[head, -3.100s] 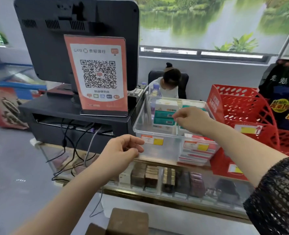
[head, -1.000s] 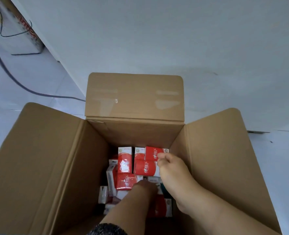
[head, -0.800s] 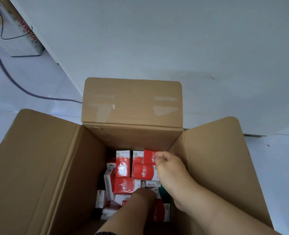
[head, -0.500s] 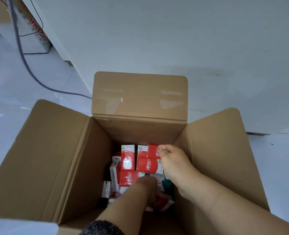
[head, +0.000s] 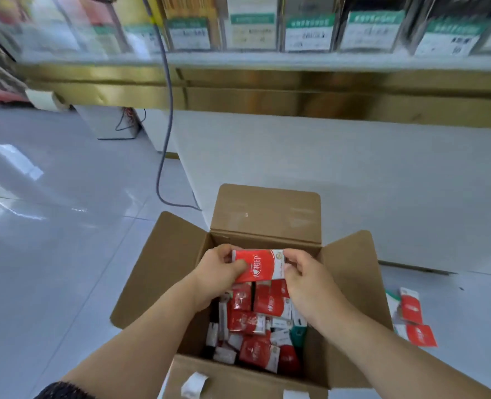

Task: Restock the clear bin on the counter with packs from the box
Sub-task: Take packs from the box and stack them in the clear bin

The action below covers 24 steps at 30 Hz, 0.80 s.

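Pick step: one pack held over the box, bin not yet reached.
The red-and-white pack (head: pixel 260 266) sits level between both hands, just above the open cardboard box (head: pixel 166 269) near its far wall. The left hand (head: pixel 218 266) has fingers curled round the pack's left end with the thumb across its face. The right hand (head: pixel 307 280) pinches the right end. More packs (head: pixel 255 321) lie jumbled in the box below, and a few loose packs (head: pixel 411 315) are on the floor to its right. The clear bin is out of view, presumably on top of the counter (head: pixel 325 168) just beyond the box. Next, I'd say: raise the pack clear of the flaps, stand, carry it up over the counter edge and lay it in the bin. Keep clear of the grey cable (head: pixel 166 125) hanging far left.
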Each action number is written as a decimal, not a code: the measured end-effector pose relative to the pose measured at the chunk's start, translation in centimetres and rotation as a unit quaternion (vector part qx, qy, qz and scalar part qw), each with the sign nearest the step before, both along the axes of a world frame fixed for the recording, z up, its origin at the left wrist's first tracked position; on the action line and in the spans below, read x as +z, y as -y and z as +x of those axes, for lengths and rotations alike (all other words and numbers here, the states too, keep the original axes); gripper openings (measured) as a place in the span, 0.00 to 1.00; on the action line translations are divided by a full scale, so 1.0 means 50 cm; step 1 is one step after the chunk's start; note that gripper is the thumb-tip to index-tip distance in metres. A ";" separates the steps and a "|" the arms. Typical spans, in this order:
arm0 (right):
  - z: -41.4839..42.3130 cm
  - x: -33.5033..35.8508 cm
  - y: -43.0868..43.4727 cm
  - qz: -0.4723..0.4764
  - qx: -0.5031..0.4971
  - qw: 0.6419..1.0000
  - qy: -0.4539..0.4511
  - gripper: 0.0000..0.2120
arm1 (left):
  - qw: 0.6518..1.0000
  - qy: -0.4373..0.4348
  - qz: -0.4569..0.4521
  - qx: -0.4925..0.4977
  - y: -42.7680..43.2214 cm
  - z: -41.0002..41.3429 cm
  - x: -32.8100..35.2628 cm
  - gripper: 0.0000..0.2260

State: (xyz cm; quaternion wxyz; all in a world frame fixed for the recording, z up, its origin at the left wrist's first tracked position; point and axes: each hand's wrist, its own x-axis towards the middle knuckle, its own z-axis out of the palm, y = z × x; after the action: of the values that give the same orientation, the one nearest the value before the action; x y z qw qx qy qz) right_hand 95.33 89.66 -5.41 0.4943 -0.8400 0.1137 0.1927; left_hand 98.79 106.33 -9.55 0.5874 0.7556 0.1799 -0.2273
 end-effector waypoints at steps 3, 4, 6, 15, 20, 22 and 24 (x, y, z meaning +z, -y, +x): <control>0.005 0.082 -0.007 -0.019 0.022 0.999 0.045 0.16 | 0.999 0.033 -0.026 0.028 -0.001 0.000 0.094 0.07; 0.006 0.112 -0.007 -0.024 0.029 0.998 0.060 0.17 | 0.998 0.045 -0.031 0.035 0.000 0.000 0.130 0.07; 0.008 0.177 -0.008 -0.046 0.056 0.992 0.100 0.20 | 0.996 0.066 -0.032 0.042 0.000 -0.001 0.203 0.06; -0.015 0.517 0.017 -0.118 0.149 0.940 0.283 0.22 | 0.986 0.135 -0.050 0.087 -0.021 -0.054 0.563 0.08; -0.045 0.720 0.046 -0.109 0.170 0.930 0.308 0.23 | 0.973 0.166 -0.095 0.130 -0.004 -0.105 0.783 0.05; -0.057 0.803 0.054 -0.117 0.179 0.917 0.336 0.24 | 0.968 0.172 -0.116 0.145 0.012 -0.118 0.874 0.04; -0.064 0.890 0.062 -0.134 0.182 0.902 0.369 0.26 | 0.964 0.184 -0.129 0.142 0.032 -0.124 0.963 0.03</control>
State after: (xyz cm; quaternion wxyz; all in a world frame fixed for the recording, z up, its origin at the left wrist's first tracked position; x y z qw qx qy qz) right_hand 92.11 86.54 39.07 0.3400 -0.9153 -0.2070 -0.0615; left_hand 92.57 104.71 38.62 0.7291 0.6688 0.1439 -0.0201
